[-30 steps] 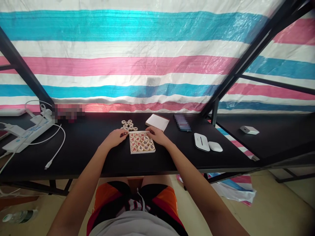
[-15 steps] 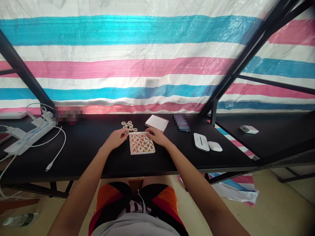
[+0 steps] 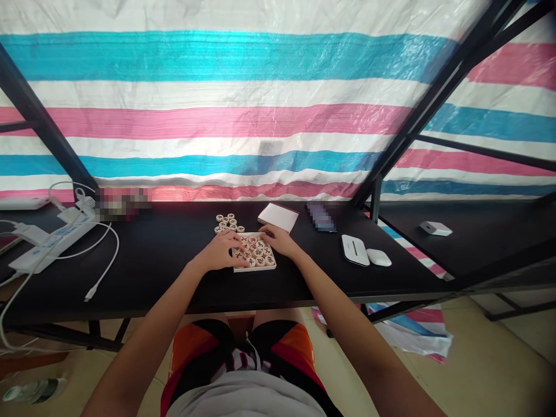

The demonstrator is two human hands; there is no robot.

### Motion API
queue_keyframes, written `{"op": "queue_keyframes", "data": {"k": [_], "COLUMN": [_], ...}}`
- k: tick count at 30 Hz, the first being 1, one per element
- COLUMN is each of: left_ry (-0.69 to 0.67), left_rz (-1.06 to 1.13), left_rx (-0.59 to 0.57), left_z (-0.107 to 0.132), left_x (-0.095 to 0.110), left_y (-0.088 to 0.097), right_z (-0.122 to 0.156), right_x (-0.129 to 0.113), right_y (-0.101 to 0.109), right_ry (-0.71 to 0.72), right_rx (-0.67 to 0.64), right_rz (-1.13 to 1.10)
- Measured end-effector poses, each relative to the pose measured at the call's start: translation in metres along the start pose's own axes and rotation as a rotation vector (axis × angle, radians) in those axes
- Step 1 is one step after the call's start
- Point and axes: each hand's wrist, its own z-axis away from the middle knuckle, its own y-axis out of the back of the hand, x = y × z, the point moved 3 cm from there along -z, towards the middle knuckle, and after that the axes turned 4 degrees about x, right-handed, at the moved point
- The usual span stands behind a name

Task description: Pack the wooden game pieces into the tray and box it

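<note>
A shallow wooden tray [image 3: 264, 268] full of round wooden chess pieces with red and black characters sits on the black table [image 3: 165, 260]. My left hand [image 3: 222, 252] lies over the tray's left part, fingers bent down onto the pieces; whether it grips one is hidden. My right hand [image 3: 278, 240] rests at the tray's far right corner, fingers curled against its edge. A small heap of loose chess pieces [image 3: 228, 222] lies just behind the tray. A white lid [image 3: 278, 217] lies behind my right hand.
White power strips with cables [image 3: 52, 238] crowd the table's left end. A white flat device [image 3: 355, 250] and a white case [image 3: 379, 258] lie to the right. A second black table [image 3: 478, 231] carries a small white box [image 3: 435, 229]. Black frame posts rise at both sides.
My left hand has moved right from the tray's left edge onto the pieces inside it. My right hand has stayed at the far right corner.
</note>
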Motion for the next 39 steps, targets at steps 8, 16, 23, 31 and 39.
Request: {"op": "queue_keyframes", "data": {"k": [8,16,23,31,39], "left_ry": [-0.018,-0.067,0.021,0.343,0.399], "left_rz": [0.016,-0.014,0.074,0.132,0.114], "left_rx": [-0.061,-0.052,0.038,0.1,-0.063], "left_z": [0.0,-0.002,-0.002,0.012,0.015], "left_x": [0.003,0.003,-0.003,-0.046,-0.059], "left_y": [-0.005,-0.01,-0.003,0.023,0.009], "right_z": [0.0,-0.001,0.0,0.001,0.0], "right_x": [0.001,0.002,-0.002,-0.002,-0.002], "right_y": [0.0,0.0,0.002,0.003,0.004], "right_ry": [-0.007,0.006,0.013,0.006,0.0], "right_rx": [-0.013,-0.017,-0.011,-0.02,-0.016], "right_rz": [-0.004,-0.004,0.008,0.005,0.014]}}
